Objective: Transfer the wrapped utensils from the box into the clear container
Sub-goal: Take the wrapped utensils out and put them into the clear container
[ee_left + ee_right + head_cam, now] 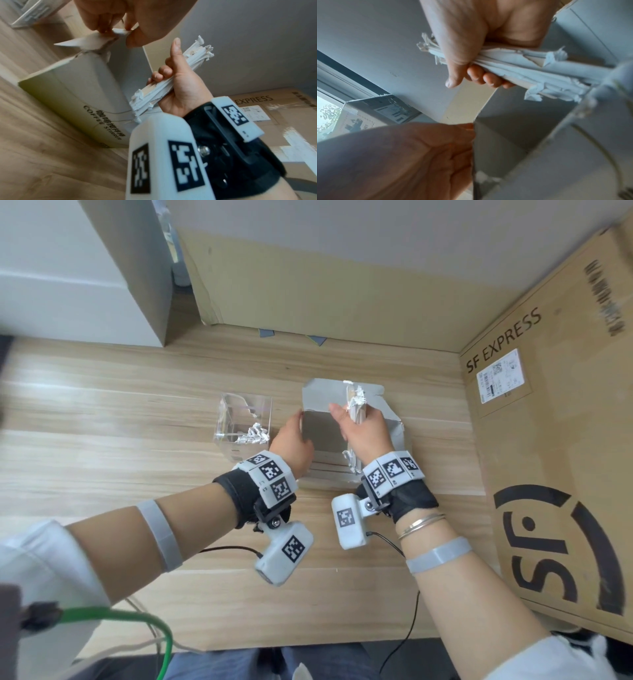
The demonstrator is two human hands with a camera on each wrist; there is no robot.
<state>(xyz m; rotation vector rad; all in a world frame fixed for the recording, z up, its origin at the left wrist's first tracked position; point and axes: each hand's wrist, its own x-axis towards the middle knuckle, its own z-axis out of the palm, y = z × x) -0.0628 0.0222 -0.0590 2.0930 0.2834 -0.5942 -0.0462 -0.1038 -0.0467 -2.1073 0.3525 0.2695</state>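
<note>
A grey cardboard box (323, 431) labelled coffee stirrer (77, 94) stands open on the wooden table. My left hand (297, 436) pinches its torn left flap (96, 39). Over the opening, my right hand (358, 422) grips a bundle of paper-wrapped stirrers (356, 400), also seen as the bundle (159, 89) and the bundle (522, 70), with both ends sticking out of the fist. The clear container (260, 405) stands just left of the box, with several wrapped stirrers (251, 436) lying at its bottom.
A large SF Express carton (555, 474) borders the table on the right, and another cardboard sheet (308, 285) stands behind. A white cabinet (78, 285) is at the back left. Cables (161, 635) hang at the table's near edge.
</note>
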